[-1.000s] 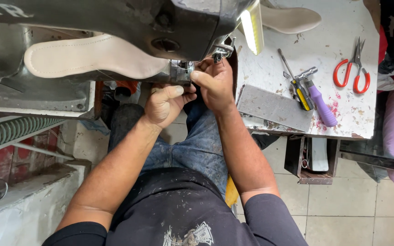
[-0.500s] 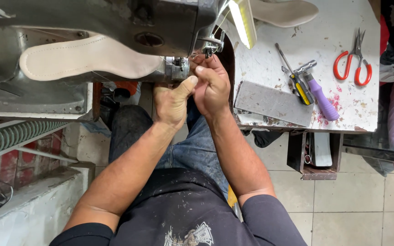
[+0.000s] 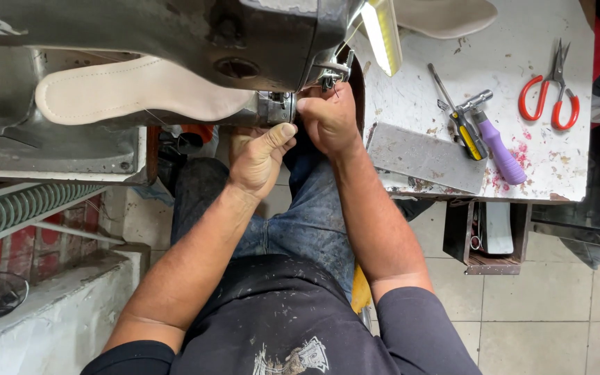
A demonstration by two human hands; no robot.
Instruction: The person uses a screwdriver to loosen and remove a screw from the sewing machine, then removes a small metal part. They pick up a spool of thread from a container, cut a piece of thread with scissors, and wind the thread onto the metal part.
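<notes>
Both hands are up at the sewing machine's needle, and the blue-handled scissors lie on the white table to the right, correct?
Not quite: the scissors have red handles, not blue, as the head view shows. Both the left hand and right hand are at the dark metal sewing machine.

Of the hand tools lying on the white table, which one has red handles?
The scissors, at the table's far right. The screwdriver beside them has a black-and-yellow grip, and the other tool a purple handle.

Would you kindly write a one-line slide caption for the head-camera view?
Both hands, left hand and right hand, work at the needle area of a sewing machine beside a worn table.
</notes>
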